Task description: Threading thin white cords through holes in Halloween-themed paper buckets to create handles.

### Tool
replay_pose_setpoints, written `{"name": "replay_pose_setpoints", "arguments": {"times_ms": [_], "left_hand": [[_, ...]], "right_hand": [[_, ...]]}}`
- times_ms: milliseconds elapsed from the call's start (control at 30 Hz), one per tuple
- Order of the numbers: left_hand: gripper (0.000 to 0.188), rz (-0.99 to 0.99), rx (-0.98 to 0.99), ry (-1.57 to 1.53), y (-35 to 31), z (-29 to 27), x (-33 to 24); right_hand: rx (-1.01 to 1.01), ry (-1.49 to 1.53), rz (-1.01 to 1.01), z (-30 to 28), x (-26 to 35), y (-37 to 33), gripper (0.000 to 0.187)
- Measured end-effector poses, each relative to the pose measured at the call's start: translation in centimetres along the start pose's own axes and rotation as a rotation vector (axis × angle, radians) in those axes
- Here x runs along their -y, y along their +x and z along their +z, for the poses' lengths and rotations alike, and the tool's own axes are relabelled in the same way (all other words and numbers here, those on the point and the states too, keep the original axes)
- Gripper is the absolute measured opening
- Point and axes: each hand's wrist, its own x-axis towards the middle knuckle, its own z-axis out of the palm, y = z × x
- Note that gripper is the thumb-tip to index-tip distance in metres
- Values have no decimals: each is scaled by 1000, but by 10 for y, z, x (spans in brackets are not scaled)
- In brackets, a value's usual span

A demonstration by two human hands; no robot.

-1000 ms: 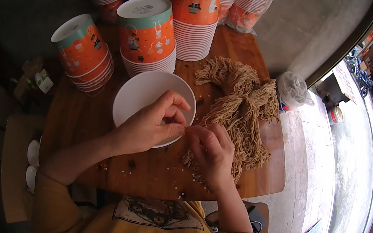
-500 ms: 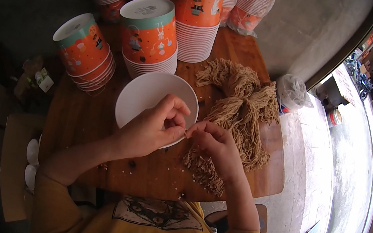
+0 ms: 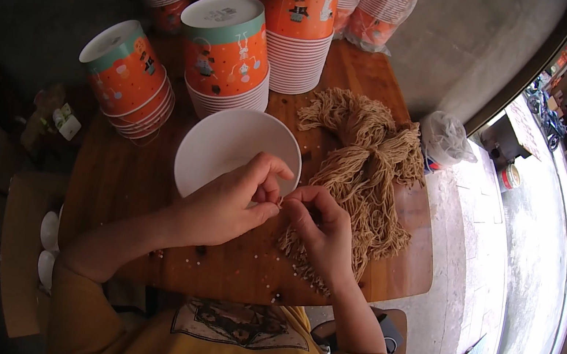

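Here the wooden table (image 3: 112, 180) bears stacked orange paper cups (image 3: 225, 56), a heap of tan noodle strands (image 3: 366, 168) and an empty white bowl (image 3: 229, 146). Left hand (image 3: 231, 202) and right hand (image 3: 323, 231) pinch strands together at the bowl's rim; they look light, limp, easily snapped, best gathered in small bunches.

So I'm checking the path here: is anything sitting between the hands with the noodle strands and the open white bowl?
Nothing visible does. The left hand and right hand pinch strands from the noodle pile right at the near rim of the white bowl, which looks empty inside.
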Motion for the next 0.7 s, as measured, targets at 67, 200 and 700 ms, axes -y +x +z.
{"name": "replay_pose_setpoints", "arguments": {"times_ms": [67, 200, 700], "left_hand": [[37, -112, 12, 58, -1, -2, -4], [28, -79, -46, 219, -6, -5, 1], [8, -218, 22, 0, 0, -11, -3]], "right_hand": [[4, 13, 17, 0, -1, 0, 10], [-10, 12, -5, 0, -9, -2, 10], [-48, -241, -199, -6, 5, -7, 19]]}}
